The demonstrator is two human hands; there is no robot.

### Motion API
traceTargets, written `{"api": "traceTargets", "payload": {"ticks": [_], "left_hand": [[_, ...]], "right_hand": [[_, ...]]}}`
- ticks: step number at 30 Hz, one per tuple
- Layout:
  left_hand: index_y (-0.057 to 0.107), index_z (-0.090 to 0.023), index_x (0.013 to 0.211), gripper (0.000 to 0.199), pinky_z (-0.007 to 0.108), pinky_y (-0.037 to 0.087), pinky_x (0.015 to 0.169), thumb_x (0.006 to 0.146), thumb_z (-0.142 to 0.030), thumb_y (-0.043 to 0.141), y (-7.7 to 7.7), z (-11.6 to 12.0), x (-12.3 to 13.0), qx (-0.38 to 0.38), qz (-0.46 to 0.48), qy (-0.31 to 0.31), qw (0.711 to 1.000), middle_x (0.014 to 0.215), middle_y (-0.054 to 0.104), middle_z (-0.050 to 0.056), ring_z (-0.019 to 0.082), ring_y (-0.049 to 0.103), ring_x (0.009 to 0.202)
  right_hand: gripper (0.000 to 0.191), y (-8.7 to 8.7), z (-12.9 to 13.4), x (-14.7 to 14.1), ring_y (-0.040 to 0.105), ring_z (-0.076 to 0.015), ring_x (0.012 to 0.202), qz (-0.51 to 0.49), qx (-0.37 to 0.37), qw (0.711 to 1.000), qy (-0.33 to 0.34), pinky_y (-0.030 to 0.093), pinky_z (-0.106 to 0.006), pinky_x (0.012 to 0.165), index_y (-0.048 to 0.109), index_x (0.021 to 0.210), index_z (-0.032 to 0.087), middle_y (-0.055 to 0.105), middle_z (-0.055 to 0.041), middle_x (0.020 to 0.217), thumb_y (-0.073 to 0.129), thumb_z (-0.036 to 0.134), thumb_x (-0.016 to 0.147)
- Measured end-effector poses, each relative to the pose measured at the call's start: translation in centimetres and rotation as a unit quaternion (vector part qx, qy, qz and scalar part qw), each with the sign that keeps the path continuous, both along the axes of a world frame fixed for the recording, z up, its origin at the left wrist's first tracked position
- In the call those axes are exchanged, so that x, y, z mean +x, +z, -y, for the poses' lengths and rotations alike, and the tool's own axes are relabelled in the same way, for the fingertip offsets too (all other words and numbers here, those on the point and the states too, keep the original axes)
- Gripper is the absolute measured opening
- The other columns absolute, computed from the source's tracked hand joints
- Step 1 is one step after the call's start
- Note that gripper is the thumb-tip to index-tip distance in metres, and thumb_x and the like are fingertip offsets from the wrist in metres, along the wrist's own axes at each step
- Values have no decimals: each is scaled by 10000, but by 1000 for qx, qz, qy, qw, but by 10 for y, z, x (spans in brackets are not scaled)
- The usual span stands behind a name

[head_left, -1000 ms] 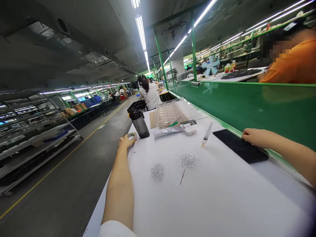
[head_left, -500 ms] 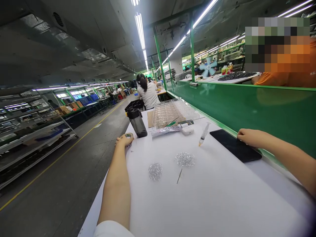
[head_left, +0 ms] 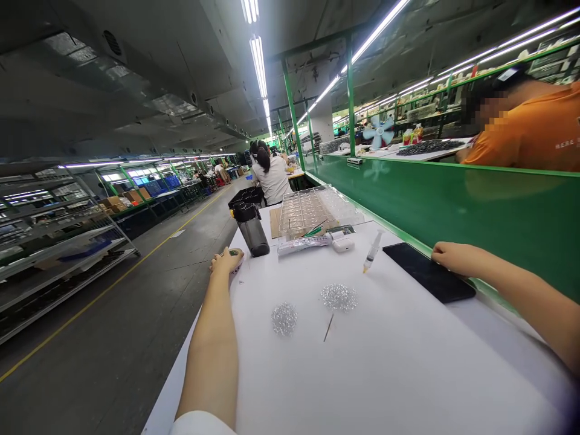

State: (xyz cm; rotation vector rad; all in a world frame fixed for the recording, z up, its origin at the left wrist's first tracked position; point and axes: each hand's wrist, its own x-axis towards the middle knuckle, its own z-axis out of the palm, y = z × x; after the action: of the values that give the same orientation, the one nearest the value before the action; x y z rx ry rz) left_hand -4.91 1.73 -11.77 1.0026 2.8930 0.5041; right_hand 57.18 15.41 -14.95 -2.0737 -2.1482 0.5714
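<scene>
At the table's left edge, my left hand is closed on a roll of tape, beside a dark bottle. My right hand rests at the right edge against a black phone, its fingers curled; what they hold, if anything, is hidden. Two piles of small clear pieces, a left one and a right one, lie on the white table. A thin metal tool lies below the right pile. Near the phone is a syringe with a yellow tip.
Farther back are clear trays, green-handled tweezers and a white case. A green barrier runs along the right. One person sits ahead; another, in orange, leans beyond the barrier.
The view has shifted slightly, so the table items appear a little lower. The person in orange shows more fully. Both my hands stay in nearly the same places.
</scene>
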Motion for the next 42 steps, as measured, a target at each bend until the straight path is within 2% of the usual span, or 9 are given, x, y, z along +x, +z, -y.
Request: {"api": "traceTargets", "payload": {"ticks": [4, 7, 11, 15, 20, 27, 32, 38, 42], "left_hand": [[614, -177, 1821, 1043, 797, 524, 1306, 903, -659, 723, 7, -3, 0, -41, -3, 21, 999, 1751, 645, 359, 646, 519, 1703], [706, -188, 1725, 1003, 802, 531, 1298, 878, -721, 767, 12, -6, 1, -75, 7, 31, 997, 1740, 632, 369, 663, 506, 1703], [645, -214, 1803, 1030, 813, 430, 1399, 934, -764, 699, 15, -9, 5, -107, 7, 46, 993, 1829, 550, 356, 615, 426, 1790], [584, -170, 1828, 1038, 821, 383, 1419, 988, -778, 617, 13, -7, 6, -105, 3, 64, 992, 1913, 462, 368, 598, 318, 1857], [523, -175, 1858, 1136, 789, 473, 1368, 937, -816, 702, 12, -2, 6, -70, 17, 66, 995, 1823, 583, 370, 603, 484, 1767], [621, -191, 1809, 1050, 743, 542, 1326, 966, -814, 694, 15, -1, 8, -97, 19, 71, 993, 1829, 578, 351, 594, 532, 1728], [689, -196, 1713, 967, 770, 626, 1162, 898, -704, 806, 13, -2, 3, -32, 13, 82, 996, 1665, 676, 372, 641, 644, 1562], [522, -300, 1853, 984, 696, 542, 1317, 983, -647, 825, 17, -3, 10, 152, -22, 99, 983, 1795, 526, 299, 534, 568, 1657], [504, -334, 1843, 962, 642, 496, 1379, 1000, -589, 890, 16, -4, 16, 209, -32, 73, 975, 1786, 473, 239, 498, 544, 1671]], "right_hand": [[439, 16, 15, -7, 719, -279, 715, -9, -8, 1000, 5, 530, -401, 807, 571, 721, 248, 737, -116, 803, 526, 120, 1139], [488, 25, 23, -11, 718, -276, 713, -10, -6, 1000, -8, 540, -408, 810, 566, 707, 249, 739, -122, 810, 474, 113, 1167], [521, 30, 28, -14, 712, -267, 699, -12, -5, 1000, -10, 546, -402, 802, 553, 703, 256, 737, -120, 809, 433, 113, 1190], [515, 30, 28, -13, 710, -260, 704, -7, -6, 1000, -10, 536, -387, 793, 553, 712, 258, 746, -118, 809, 438, 101, 1188], [474, 23, 23, -10, 721, -253, 719, -12, -10, 1000, -10, 525, -364, 758, 572, 760, 255, 752, -115, 846, 424, 129, 1193], [434, 11, 14, -4, 717, -240, 728, 7, -13, 1000, -12, 513, -344, 746, 579, 827, 257, 740, -74, 826, 397, 157, 1208], [413, 9, 10, -2, 739, -268, 747, 1, -9, 1000, -1, 506, -354, 746, 584, 816, 264, 731, -77, 794, 433, 157, 1185], [367, 4, 4, 0, 753, -277, 756, 6, -8, 1000, 2, 511, -358, 757, 584, 818, 266, 736, -76, 793, 476, 171, 1156], [302, 2, 2, 2, 762, -303, 772, 5, -5, 1000, 4, 511, -365, 758, 579, 808, 269, 724, -75, 779, 543, 178, 1093]]}}
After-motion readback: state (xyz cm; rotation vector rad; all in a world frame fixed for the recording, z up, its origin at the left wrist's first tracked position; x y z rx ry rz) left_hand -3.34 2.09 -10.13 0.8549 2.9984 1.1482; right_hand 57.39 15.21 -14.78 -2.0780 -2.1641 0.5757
